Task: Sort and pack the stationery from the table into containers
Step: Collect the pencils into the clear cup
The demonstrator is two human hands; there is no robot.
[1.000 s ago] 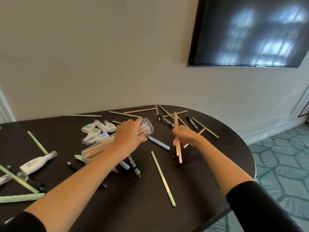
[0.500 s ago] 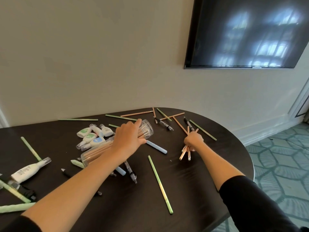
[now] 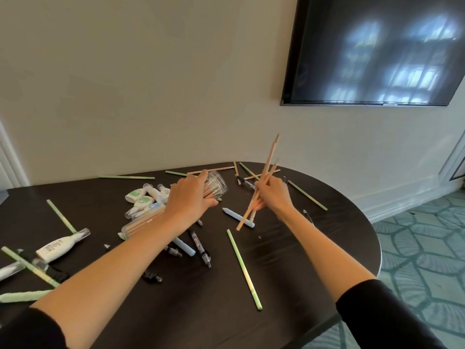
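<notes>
Head view: a clear cylindrical plastic jar [image 3: 217,187] is seen lying on its side on the dark oval table [image 3: 302,260], threaded mouth turned toward the far edge, with stored tan pencils [image 3: 143,222] packed along its length. It is clasped from above by the left hand [image 3: 187,197], fingers curved over it. A crossed bundle of thin tan wooden pencils [image 3: 269,159] is gripped in the right hand [image 3: 273,195] and held off the table just right of the jar's mouth. Long pale green pencils [image 3: 244,269], a pale blue crayon [image 3: 237,217] and small white correction-tape dispensers [image 3: 137,195] are scattered loose on the tabletop.
</notes>
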